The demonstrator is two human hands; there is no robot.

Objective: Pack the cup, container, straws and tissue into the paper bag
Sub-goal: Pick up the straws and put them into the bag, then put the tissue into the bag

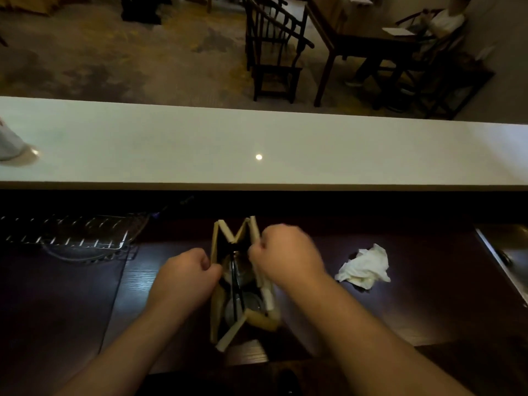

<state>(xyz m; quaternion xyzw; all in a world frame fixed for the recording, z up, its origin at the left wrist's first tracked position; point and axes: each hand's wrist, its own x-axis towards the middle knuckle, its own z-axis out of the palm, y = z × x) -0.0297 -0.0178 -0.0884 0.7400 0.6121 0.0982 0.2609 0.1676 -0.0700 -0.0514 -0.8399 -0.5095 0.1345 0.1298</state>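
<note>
Right of the right hand (281, 254), seemingly untouched, lies the tissue (364, 267).

**A café or tea-house service counter**

A long white glossy counter top (257, 138) divides a dark wooden work surface (85, 295) on the near side from a seating area beyond it. Past the counter top stand dark wooden armchairs (274, 52) and a dark wooden table (371, 41) on patterned carpet (100, 52). Below its left end sits a metal wire rack (68, 232); below its right end, a steel basin edge (503, 252).
</note>
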